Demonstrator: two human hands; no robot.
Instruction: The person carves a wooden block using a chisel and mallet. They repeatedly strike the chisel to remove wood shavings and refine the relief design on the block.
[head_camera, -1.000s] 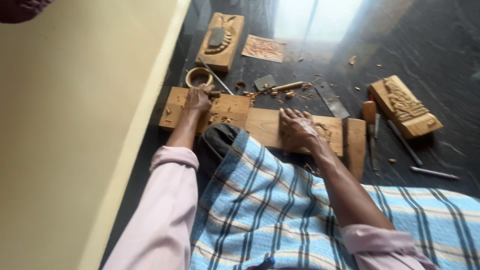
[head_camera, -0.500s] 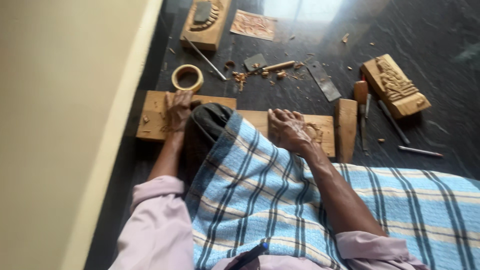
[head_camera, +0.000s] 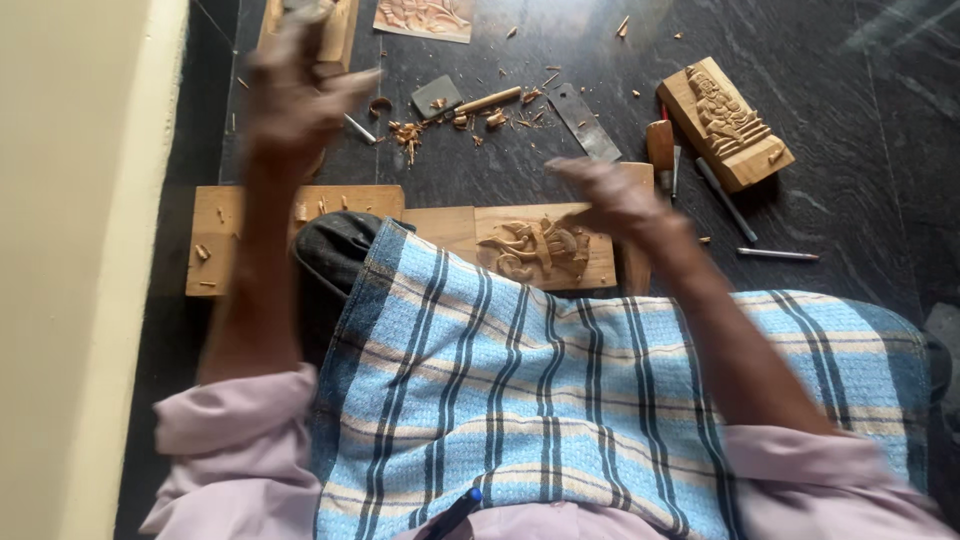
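Note:
My left hand (head_camera: 300, 90) is lifted off the floor and blurred by motion, its fingers apart, above the left end of a flat wooden board (head_camera: 240, 215). Also blurred and empty, my right hand (head_camera: 610, 195) hovers with fingers stretched just over the right end of a small carved wooden panel (head_camera: 540, 250) that lies on the board. A blue plaid cloth (head_camera: 560, 400) covers my lap and hides the board's near edge. Pale pink sleeves cover both upper arms.
On the dark floor lie a carved wooden block (head_camera: 725, 120), a chisel (head_camera: 725, 200), a metal rod (head_camera: 778, 255), a flat metal blade (head_camera: 585, 120), a grey stone (head_camera: 437, 95), a wooden handle (head_camera: 490, 100) and wood chips. A cream wall (head_camera: 70, 250) runs along the left.
Both hands have lifted off the board: the left one rose up and away from me, the right one moved right, uncovering the carved panel. The view has shifted closer.

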